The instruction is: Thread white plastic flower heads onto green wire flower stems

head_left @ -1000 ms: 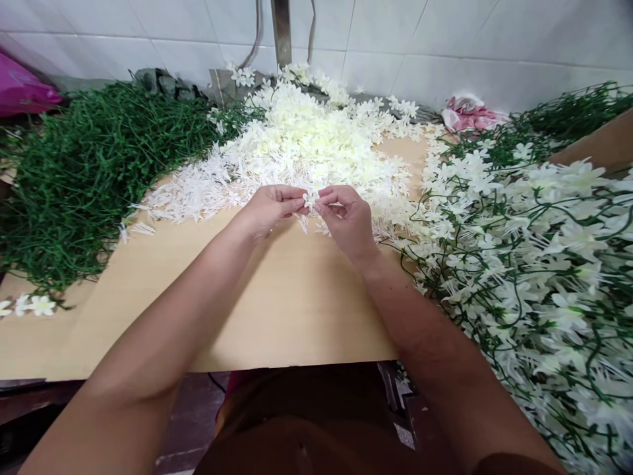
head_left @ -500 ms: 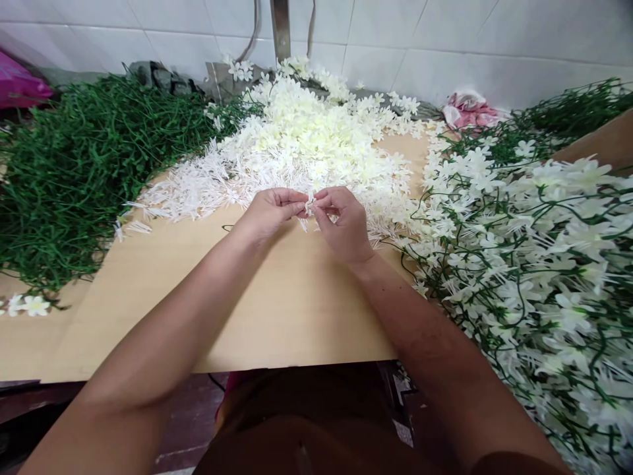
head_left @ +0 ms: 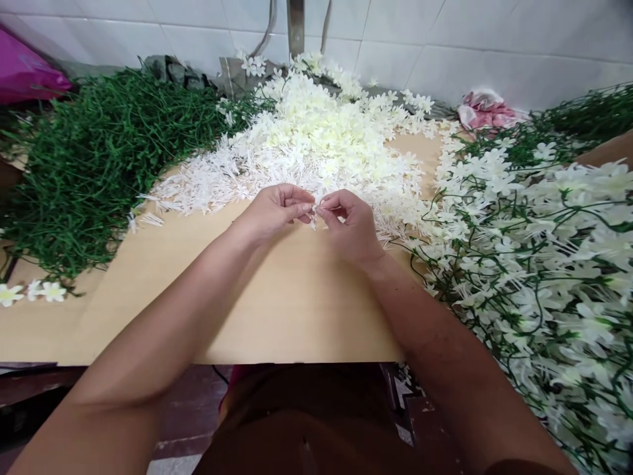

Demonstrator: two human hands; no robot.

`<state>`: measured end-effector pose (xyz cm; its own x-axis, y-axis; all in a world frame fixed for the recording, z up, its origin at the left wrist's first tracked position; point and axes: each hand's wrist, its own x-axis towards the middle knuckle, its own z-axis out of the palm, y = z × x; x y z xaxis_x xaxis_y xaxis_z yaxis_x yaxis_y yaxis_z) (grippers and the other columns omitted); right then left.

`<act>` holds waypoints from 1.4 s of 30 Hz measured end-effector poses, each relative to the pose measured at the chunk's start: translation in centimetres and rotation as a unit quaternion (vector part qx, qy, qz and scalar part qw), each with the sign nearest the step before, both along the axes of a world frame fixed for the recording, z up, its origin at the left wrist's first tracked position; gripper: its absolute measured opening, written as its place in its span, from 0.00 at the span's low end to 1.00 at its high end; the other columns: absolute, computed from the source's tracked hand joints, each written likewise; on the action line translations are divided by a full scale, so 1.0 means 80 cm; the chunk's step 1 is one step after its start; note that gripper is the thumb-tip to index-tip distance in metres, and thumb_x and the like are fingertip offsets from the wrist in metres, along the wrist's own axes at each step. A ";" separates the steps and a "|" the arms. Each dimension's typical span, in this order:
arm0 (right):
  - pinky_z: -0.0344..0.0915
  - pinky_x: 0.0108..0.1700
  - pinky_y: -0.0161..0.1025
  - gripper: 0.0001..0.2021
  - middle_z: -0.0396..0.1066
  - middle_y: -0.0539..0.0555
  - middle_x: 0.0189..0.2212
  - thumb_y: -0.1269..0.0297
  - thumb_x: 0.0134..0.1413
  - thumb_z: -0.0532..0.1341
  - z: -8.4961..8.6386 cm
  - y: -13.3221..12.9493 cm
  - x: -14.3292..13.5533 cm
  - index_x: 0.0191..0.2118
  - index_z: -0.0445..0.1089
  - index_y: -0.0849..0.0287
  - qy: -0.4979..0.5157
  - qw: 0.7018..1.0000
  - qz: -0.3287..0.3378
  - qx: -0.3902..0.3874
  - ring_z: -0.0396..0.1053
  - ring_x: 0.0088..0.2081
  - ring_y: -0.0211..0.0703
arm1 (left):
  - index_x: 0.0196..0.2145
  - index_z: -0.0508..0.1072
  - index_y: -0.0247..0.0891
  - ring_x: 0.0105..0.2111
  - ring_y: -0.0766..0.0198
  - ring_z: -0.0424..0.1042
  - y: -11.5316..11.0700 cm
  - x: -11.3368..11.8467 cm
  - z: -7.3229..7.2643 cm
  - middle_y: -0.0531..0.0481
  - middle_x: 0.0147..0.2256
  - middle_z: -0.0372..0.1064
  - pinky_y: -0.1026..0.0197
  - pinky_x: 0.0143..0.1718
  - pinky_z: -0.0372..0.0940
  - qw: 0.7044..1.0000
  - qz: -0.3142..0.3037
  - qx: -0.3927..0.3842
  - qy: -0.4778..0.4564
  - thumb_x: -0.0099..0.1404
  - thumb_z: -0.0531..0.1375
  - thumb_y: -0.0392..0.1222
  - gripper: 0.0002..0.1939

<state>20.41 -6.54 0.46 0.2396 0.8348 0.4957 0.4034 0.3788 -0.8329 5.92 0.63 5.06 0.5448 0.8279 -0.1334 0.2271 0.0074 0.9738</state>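
My left hand (head_left: 279,210) and my right hand (head_left: 350,221) meet fingertip to fingertip above the front of the white heap. Pinched between them is a small white artificial flower (head_left: 315,210), mostly covered by the fingers. Both thumbs press against their index fingers. Just beyond the hands lies a big pile of loose white artificial flowers (head_left: 326,125), with thin white stamen-like pieces (head_left: 202,181) spread along its left and front. Under my forearms is a tan cardboard sheet (head_left: 297,297).
Green plastic stems (head_left: 109,145) are heaped at the left. Finished-looking flower sprays on green stems (head_left: 534,264) fill the right side. A pink and white cloth (head_left: 487,111) lies by the tiled wall (head_left: 445,39); a magenta bag (head_left: 30,66) is at the far left.
The view has shifted slightly, so the scene sits a little further right. My hands stay together at the flower, with fingertips drawn slightly closer around it.
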 end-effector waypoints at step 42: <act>0.64 0.33 0.36 0.14 0.70 0.48 0.24 0.56 0.41 0.69 -0.012 0.002 -0.046 0.25 0.66 0.58 0.170 0.957 0.179 -0.155 0.67 0.28 0.34 | 0.29 0.69 0.39 0.37 0.54 0.69 0.011 -0.106 -0.009 0.46 0.32 0.71 0.54 0.39 0.60 0.832 -0.014 0.397 0.388 0.60 0.53 0.37 0.06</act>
<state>16.71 -6.34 -0.53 0.0150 0.9877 0.1559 -0.0201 0.1562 -0.9875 -2.54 1.49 4.37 0.5701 0.8113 0.1296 0.7788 -0.5839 0.2291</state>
